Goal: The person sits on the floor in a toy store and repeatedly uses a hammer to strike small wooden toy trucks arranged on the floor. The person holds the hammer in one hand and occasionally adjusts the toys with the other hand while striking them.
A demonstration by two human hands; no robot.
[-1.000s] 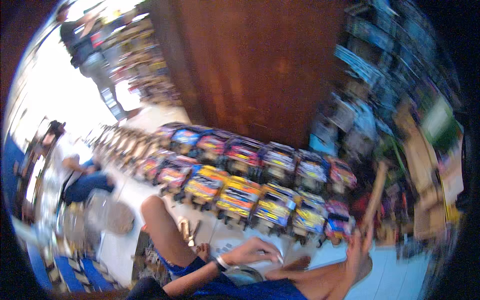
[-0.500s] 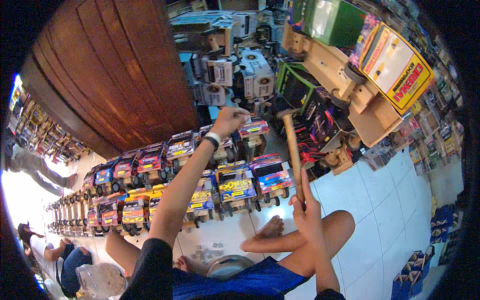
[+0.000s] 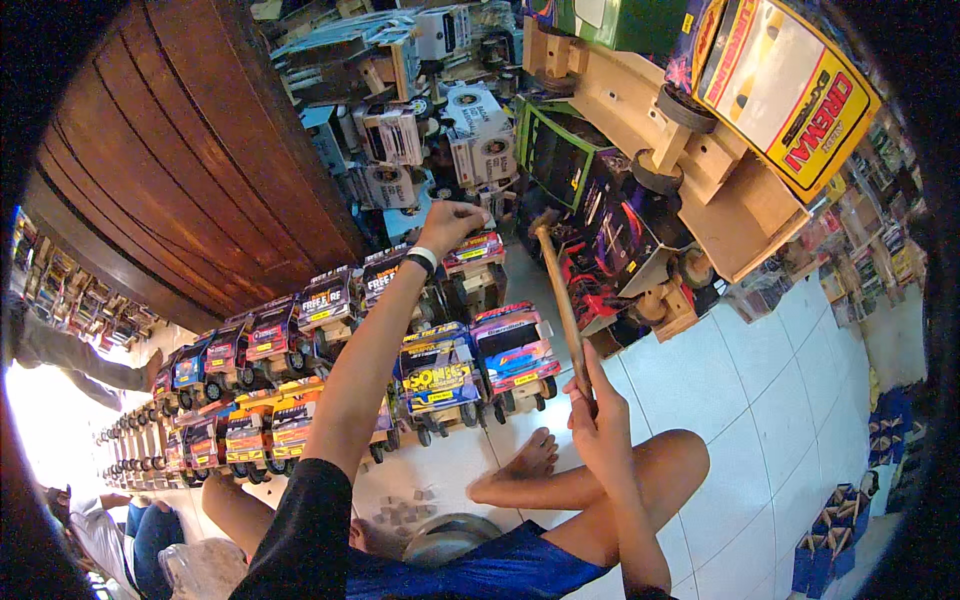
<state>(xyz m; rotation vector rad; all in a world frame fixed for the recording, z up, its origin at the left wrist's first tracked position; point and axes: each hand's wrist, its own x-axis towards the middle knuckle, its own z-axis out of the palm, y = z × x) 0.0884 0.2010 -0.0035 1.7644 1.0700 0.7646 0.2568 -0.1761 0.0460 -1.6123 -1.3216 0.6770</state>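
My left hand (image 3: 452,226) reaches to the far row of toy trucks. Its thumb and fingers are pinched together at the top edge of a red and purple toy truck (image 3: 474,252); whatever lies between the fingertips is too small to make out. My right hand (image 3: 600,418) is closed around the lower part of the wooden handle of a hammer (image 3: 562,300). The hammer is raised, its head up and tilted left, to the right of that truck and apart from it. A yellow and blue toy truck (image 3: 438,375) and a pink and blue one (image 3: 517,350) stand in the nearer row.
More toy trucks (image 3: 270,335) line up toward the left. White toy trucks (image 3: 483,135) are piled behind, beside a brown wooden panel (image 3: 190,150). A large wooden truck (image 3: 640,110) stands at right. Small grey squares (image 3: 400,508) and a metal bowl (image 3: 450,538) lie near my legs. Another person (image 3: 130,535) sits lower left.
The view has shifted, so the trucks appear farther left. My left hand has moved slightly right and away over the truck's far edge. The hammer stays raised in my right hand.
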